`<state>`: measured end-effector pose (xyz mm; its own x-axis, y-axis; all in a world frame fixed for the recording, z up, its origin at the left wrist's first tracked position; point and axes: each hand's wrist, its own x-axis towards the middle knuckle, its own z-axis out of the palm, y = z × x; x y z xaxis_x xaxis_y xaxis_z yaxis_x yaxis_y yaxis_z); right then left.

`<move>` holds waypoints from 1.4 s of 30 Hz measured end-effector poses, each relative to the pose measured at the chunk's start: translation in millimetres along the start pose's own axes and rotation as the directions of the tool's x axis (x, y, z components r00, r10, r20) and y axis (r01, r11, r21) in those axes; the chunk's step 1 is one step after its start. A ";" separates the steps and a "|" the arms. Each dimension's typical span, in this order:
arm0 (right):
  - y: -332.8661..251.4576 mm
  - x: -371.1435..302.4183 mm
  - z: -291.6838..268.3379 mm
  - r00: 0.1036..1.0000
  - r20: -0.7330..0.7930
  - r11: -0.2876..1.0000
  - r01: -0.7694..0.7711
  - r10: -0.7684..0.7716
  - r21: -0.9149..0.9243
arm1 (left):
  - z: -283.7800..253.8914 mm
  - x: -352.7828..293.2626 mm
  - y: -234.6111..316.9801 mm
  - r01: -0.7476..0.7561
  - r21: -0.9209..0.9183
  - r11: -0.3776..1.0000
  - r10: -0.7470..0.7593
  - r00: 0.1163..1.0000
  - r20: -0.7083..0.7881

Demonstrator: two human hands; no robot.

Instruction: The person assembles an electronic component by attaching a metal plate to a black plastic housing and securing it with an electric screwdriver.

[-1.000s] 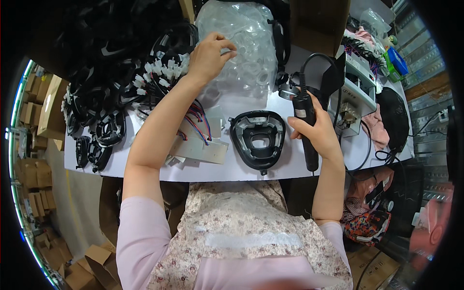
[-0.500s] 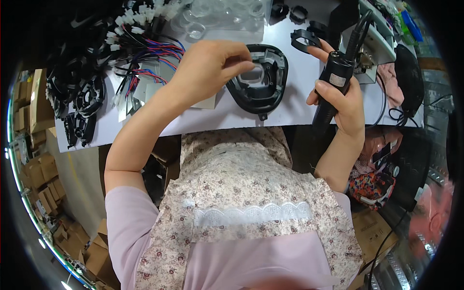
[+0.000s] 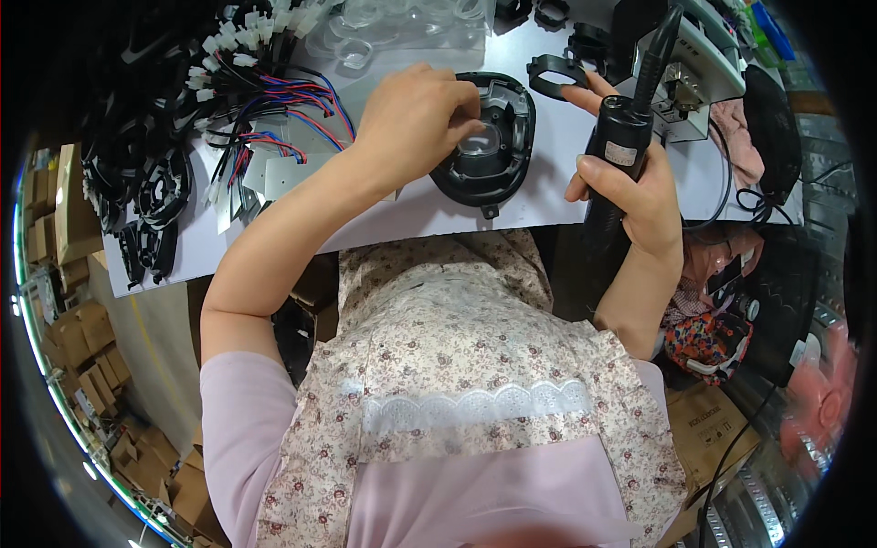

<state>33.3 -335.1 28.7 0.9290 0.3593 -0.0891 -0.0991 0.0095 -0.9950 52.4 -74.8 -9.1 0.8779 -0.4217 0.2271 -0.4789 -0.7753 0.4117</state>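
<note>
My left hand (image 3: 418, 119) bends over a black plastic housing (image 3: 493, 188) near the table's front edge, fingers pinched together. At the fingertips is a small clear plastic lens (image 3: 481, 142), lying over the housing's opening; the exact grip is partly hidden by the hand. My right hand (image 3: 635, 187) is wrapped round a black electric screwdriver (image 3: 627, 123), tilted with its cable end up and its lower end beyond the table edge. A black ring-shaped bracket (image 3: 554, 77) hangs at the outstretched fingers of this same hand.
Wire bundles with white connectors (image 3: 265, 100) and black plastic parts (image 3: 160, 196) crowd the left. Clear lenses (image 3: 353, 53) lie at the back beside more black rings (image 3: 552, 13). A metal-cased device (image 3: 699, 68), a pink cloth (image 3: 736, 142) and cables stand right.
The clear lens has come down flatter into the housing under my left fingers. My right hand keeps the screwdriver and bracket; the whole view has shifted slightly.
</note>
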 end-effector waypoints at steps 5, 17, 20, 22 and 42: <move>-1.5 -0.1 3.1 1.000 -0.002 1.000 0.006 -0.006 0.008 | 2.3 0.7 0.0 0.103 -0.024 0.994 -0.102 0.993 0.056; 16.7 -0.5 16.6 0.921 0.250 0.930 0.340 -0.300 -0.138 | -50.7 20.8 8.1 0.393 -0.717 0.576 -0.081 0.900 0.429; 14.8 -2.0 14.8 0.945 0.238 0.966 0.247 -0.224 -0.074 | -52.5 23.5 8.8 0.425 -0.640 0.640 -0.115 0.877 0.467; 9.9 -2.7 9.1 0.966 0.202 0.974 0.189 -0.161 -0.125 | -51.5 19.5 6.9 0.265 -0.550 0.792 -0.084 0.940 0.332; 45.9 -11.2 15.8 0.969 0.202 0.985 -0.157 0.140 0.071 | -16.6 -12.8 16.3 0.015 -0.028 1.000 -0.014 0.999 0.051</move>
<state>12.7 -323.9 -15.3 0.8144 0.5384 -0.2166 -0.2686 0.0189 -0.9631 33.3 -74.2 9.4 0.8835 -0.4343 0.1758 -0.4652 -0.7685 0.4393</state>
